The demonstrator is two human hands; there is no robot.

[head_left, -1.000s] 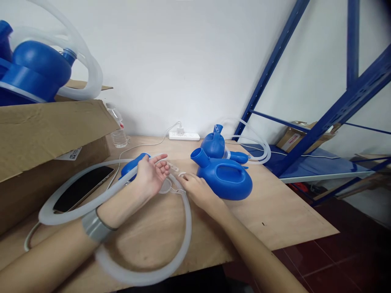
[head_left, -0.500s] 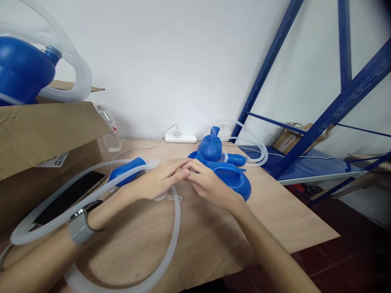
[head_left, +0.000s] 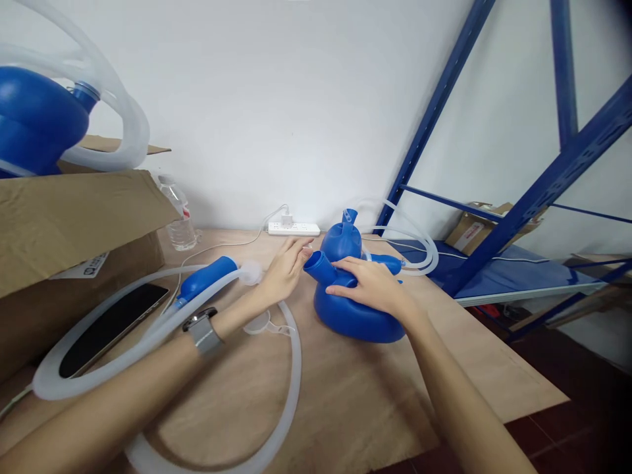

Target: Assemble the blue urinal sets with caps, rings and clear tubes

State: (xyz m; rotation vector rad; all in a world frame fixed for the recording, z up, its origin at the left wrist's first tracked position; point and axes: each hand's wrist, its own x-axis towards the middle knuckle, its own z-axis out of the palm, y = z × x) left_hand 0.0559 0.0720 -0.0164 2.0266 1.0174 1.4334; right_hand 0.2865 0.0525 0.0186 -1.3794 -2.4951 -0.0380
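A blue plastic urinal bottle (head_left: 353, 316) lies on the wooden table with its open neck (head_left: 320, 266) tilted up to the left. My right hand (head_left: 368, 283) grips it from above, thumb and fingers around the upper part behind the neck. Just left of that mouth is my left hand (head_left: 286, 270), fingers stretched out and holding nothing visible. Below my left wrist a clear cap with a strap (head_left: 261, 322) lies by a translucent hose (head_left: 293, 368). A blue funnel-like piece (head_left: 207, 278) rests left of my left hand, beside the hose's white end (head_left: 251, 272).
A cardboard box (head_left: 83, 224) stands at left, near a phone (head_left: 113, 326) and a water bottle (head_left: 178, 214). Another blue bottle (head_left: 342, 240) with coiled hose stands behind. A power strip (head_left: 295, 229) lies along the wall. A blue shelf (head_left: 513, 273) is at right.
My hands, together before, have moved apart. The right has moved onto the urinal bottle, which has turned and come nearer; the left stays beside its neck.
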